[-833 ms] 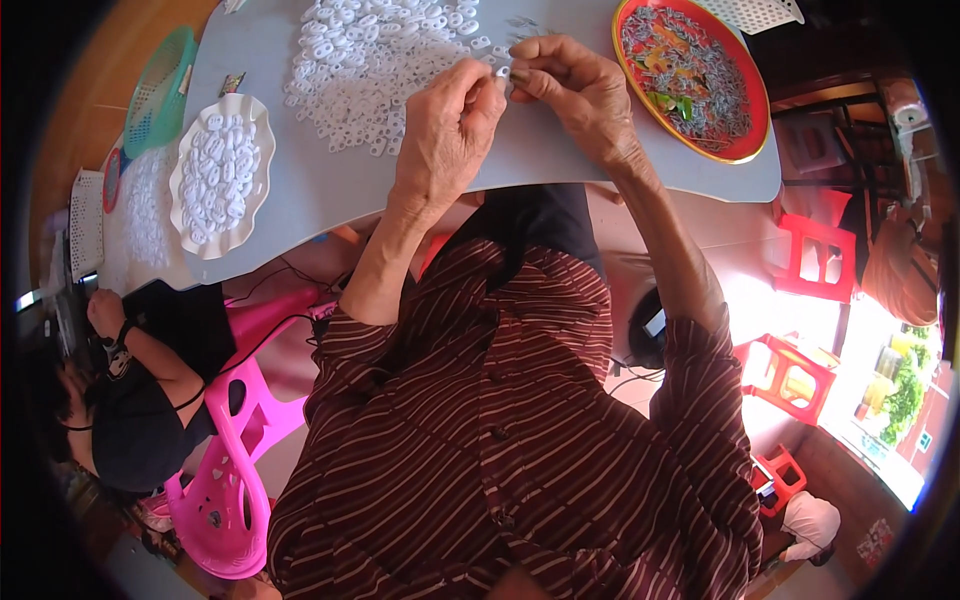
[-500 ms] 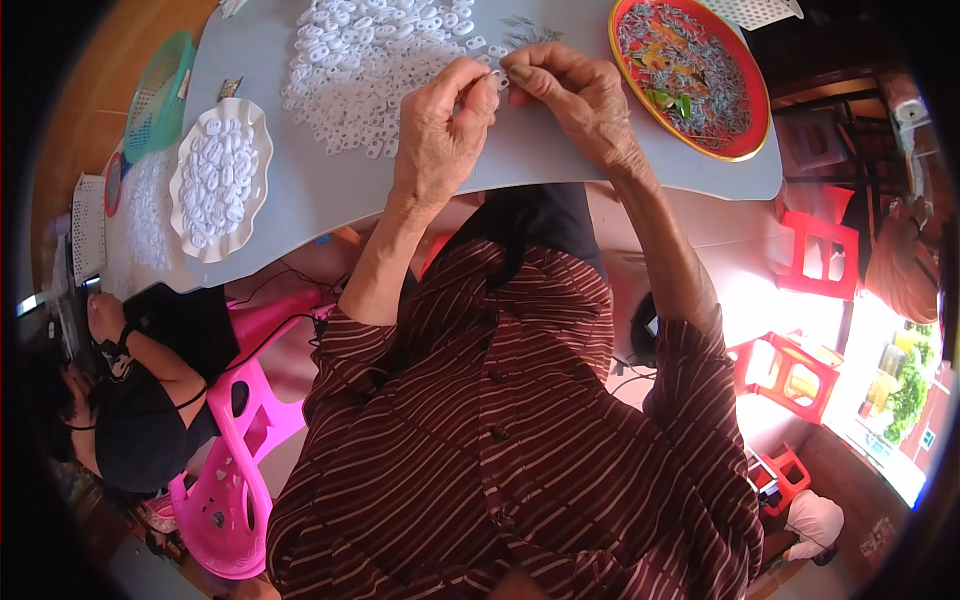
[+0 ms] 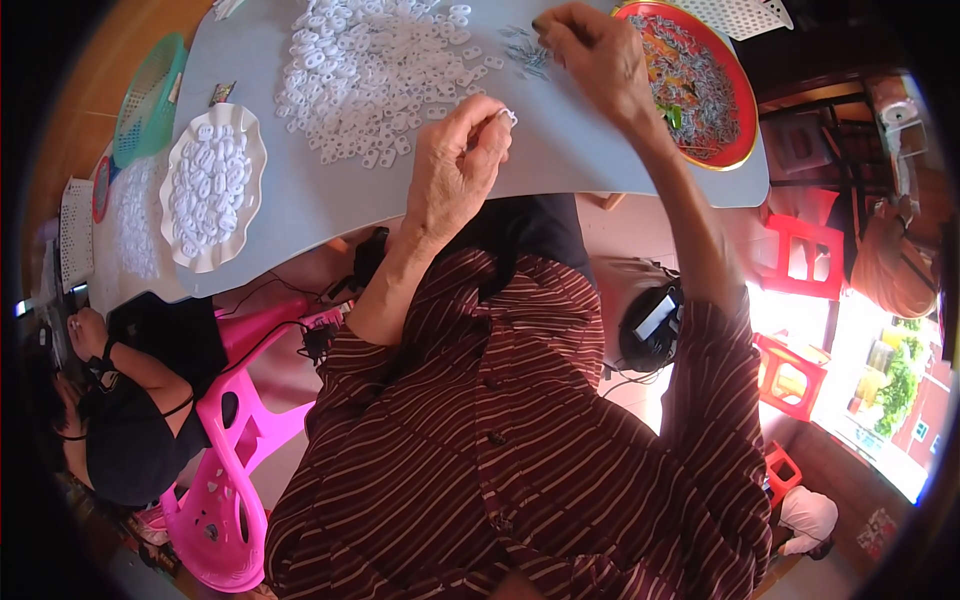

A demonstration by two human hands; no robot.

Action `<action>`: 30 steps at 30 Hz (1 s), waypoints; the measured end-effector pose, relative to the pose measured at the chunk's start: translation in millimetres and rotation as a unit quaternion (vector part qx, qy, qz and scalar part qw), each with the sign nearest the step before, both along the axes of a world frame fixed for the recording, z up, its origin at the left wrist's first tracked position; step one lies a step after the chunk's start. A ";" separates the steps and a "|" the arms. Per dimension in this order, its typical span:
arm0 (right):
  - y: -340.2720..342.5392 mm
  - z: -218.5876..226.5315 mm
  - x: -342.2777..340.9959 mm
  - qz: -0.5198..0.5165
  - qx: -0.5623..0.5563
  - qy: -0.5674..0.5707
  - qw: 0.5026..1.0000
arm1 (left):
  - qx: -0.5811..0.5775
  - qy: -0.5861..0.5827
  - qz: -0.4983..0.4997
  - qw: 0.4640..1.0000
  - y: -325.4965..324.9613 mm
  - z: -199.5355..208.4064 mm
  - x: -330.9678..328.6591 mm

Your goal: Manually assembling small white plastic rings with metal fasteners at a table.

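Note:
My left hand (image 3: 462,165) is closed above the table's near side, pinching a small white plastic piece (image 3: 509,117) between thumb and fingertips. Farther up and to the right, my right hand (image 3: 603,62) reaches over the table with its thumb and forefinger drawn close together. Whatever lies between those fingertips is too small to make out. Just below them is a loose scatter of thin grey pins (image 3: 528,55). Left of the pins spreads a large heap of flat white plastic pieces with holes (image 3: 370,95).
A red, gold-rimmed tray (image 3: 745,110) of grey pins stands at the right. A wavy white dish (image 3: 257,165) holds white oval pieces at the left, near a green basket (image 3: 150,100). Another person (image 3: 140,400) sits at the left by a pink chair (image 3: 225,520).
My right hand has left the left one and moved up to the scattered pins. The left hand has come slightly nearer, keeping the white piece. The view has shifted a little.

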State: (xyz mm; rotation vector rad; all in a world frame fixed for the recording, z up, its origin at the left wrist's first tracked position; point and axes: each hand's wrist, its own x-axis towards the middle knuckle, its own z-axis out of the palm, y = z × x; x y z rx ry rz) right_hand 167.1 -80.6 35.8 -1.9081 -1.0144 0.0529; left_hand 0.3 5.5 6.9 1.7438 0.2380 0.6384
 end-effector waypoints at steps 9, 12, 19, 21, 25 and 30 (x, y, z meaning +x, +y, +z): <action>44.7 0.5 47.9 0.174 -0.173 -0.263 0.933 | -0.048 0.002 0.005 0.999 -0.2 -1.6 0.0; 57.6 -14.6 57.1 0.164 -0.218 -0.336 0.901 | -0.043 0.017 -0.006 0.999 0.1 1.0 -0.2; 58.6 11.2 40.7 0.183 -0.220 -0.345 0.894 | -0.072 0.021 -0.003 0.997 1.6 -0.3 -0.7; 48.9 10.0 34.8 0.159 -0.198 -0.254 0.933 | -0.083 0.018 -0.003 0.996 1.7 -0.4 0.2; 13.0 1.9 3.4 0.140 -0.052 0.169 0.974 | -0.091 0.029 -0.009 0.995 5.9 2.9 -2.0; -28.3 -17.5 -41.4 0.118 0.064 0.343 0.930 | -0.101 0.025 -0.024 0.994 6.8 3.3 -2.8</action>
